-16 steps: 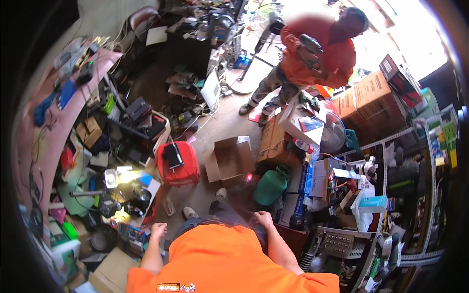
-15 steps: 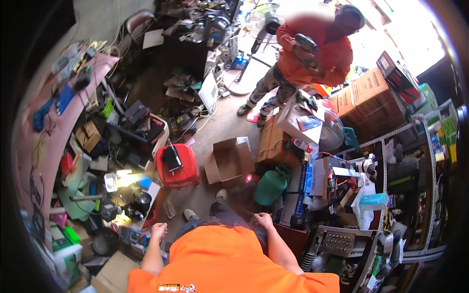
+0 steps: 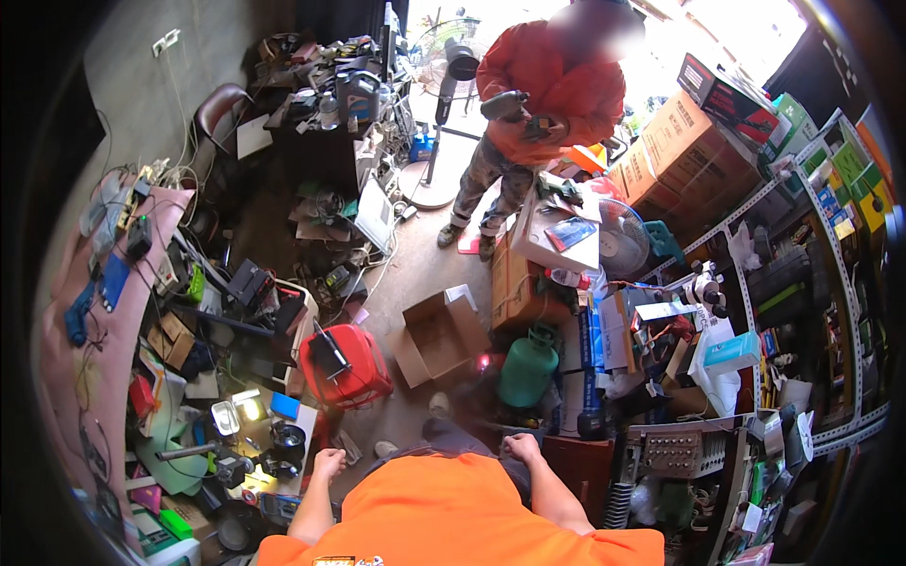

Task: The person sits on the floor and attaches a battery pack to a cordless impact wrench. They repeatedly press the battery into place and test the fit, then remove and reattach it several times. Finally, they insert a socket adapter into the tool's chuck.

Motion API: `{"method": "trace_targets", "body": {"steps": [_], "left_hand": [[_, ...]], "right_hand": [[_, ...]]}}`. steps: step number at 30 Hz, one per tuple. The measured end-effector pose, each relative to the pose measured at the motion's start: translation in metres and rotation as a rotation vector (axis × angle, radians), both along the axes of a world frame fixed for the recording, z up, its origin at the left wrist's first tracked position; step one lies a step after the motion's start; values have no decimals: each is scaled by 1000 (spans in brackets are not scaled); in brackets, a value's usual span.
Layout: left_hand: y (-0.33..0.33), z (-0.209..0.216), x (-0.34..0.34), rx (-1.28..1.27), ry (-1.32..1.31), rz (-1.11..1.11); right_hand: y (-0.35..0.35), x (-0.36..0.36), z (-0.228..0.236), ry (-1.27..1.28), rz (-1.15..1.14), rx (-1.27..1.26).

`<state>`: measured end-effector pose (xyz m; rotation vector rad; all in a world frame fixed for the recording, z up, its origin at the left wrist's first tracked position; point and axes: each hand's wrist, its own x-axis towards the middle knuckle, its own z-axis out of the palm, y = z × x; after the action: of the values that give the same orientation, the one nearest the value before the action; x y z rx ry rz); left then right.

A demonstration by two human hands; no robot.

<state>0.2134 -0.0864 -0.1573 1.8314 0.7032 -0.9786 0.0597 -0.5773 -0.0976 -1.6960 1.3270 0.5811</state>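
My left hand [image 3: 329, 462] hangs at my left side, its fingers curled into a loose fist with nothing showing in them. It is nearest to the red container [image 3: 347, 366], which has a dark flat object lying on top. Beside my right thigh, my right hand [image 3: 522, 446] is also curled closed and appears to hold nothing. A green gas cylinder [image 3: 528, 371] stands just beyond it. Ahead of my feet, an open cardboard box [image 3: 436, 340] sits on the floor, its flaps spread.
A person in orange [image 3: 547, 90] stands ahead, holding a dark tool. Metal shelves [image 3: 741, 269] crowded with goods line the right. Lit lamps and loose parts clutter the left, beside a pink-covered table [image 3: 132, 283]. A pedestal fan [image 3: 451, 94] stands at the back.
My feet have shifted mid-step, and my hands hang at my sides as before. The view has turned a little. The other person stands more upright, the tool still in hand.
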Motion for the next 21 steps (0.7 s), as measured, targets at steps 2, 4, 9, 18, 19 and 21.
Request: {"method": "trace_targets", "body": {"steps": [2,4,9,18,19,21], "left_hand": [[5,-15,-2,4,-3,-30],[8,-19,-2,-3,4,-36],[-2,3,9,61,69,-53],[-9,-6,13,6,20,-32],[-8,-11,12,-1,30,-39],[-6,-19,11,-11,43,-50]], "right_hand": [[-3,4,-5,-12,-1,16],[-7,7,-9,2,33,30],[-17,7,-19,-50,13,9],[-19,14,-17,-19,28,28],[-18,14,-17,-20,27,29],[-17,12,-16,-28,10,27]]}}
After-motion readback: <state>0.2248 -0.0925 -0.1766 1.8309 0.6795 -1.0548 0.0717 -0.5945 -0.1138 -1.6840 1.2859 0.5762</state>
